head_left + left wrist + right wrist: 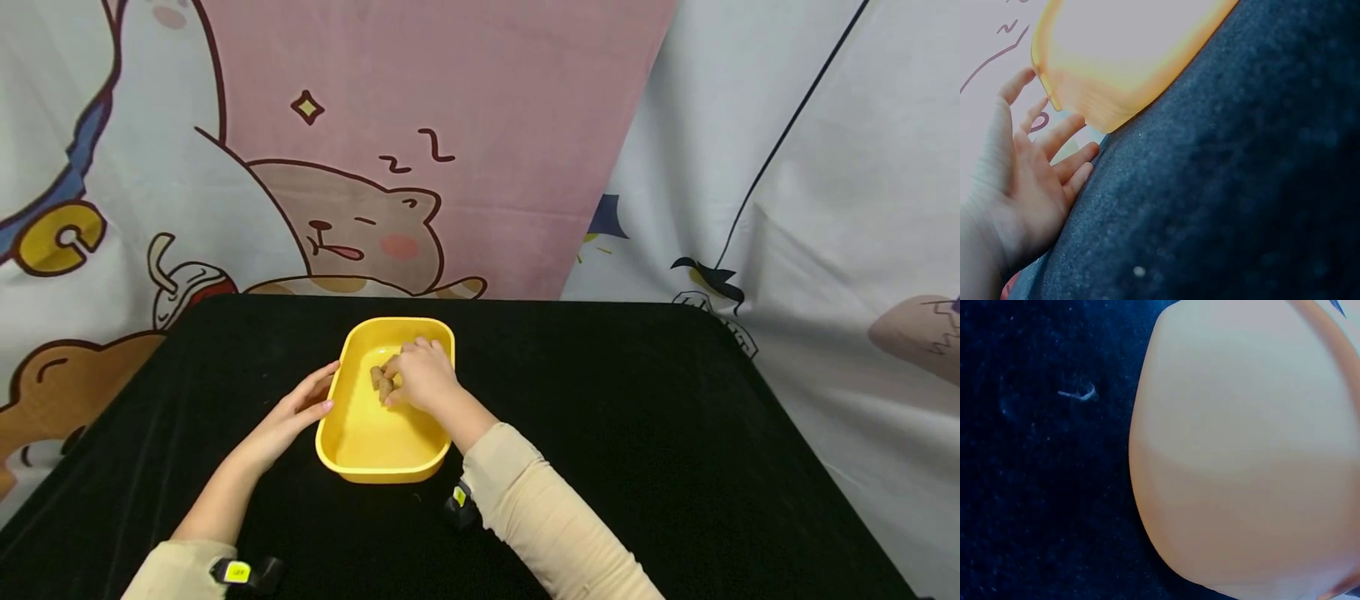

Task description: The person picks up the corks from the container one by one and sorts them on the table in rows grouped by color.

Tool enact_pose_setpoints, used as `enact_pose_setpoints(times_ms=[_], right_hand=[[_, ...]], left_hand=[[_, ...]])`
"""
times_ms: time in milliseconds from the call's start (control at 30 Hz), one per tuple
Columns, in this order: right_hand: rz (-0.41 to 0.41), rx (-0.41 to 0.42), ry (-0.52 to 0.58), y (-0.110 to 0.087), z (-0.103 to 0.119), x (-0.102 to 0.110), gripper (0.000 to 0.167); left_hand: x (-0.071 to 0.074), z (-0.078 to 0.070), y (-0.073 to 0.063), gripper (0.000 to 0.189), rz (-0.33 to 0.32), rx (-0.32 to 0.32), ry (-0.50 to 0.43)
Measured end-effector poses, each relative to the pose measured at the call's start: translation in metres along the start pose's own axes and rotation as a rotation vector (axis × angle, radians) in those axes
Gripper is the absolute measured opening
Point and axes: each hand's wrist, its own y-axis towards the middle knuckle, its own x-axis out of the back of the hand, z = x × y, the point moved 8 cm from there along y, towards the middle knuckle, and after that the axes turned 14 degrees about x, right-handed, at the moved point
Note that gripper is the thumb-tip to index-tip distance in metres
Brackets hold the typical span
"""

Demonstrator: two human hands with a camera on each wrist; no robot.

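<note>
A yellow tub (380,446) with rounded corners stands on the black cloth. Inside it lies a small cluster of stubby brown pieces (380,383). My right hand (426,375) reaches in over the tub's right side, its thumb and fingertips right at these pieces; I cannot tell whether it pinches any. At the tub's left wall, my left hand (296,408) rests its spread fingers and thumb along the rim. The left wrist view has this hand (1041,181) with fingers loosely extended toward the tub wall (1116,112). In the right wrist view the tub (1241,456) is overexposed, and the right hand is out of sight.
The tub sits on a table covered in black cloth (637,433). Behind the table hangs a printed cartoon curtain (487,108). A pale thread (1079,395) lies on the cloth near the tub. Beige sleeves with dark wrist devices cover both forearms.
</note>
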Motion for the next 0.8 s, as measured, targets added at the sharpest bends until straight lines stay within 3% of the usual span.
enact_pose_setpoints(times_ms=[800], right_hand=[[-0.211,0.073,0.043,-0.022,0.001,0.04,0.031]], left_hand=[[0.001,0.002,0.0,0.056,0.003,0.004,-0.003]])
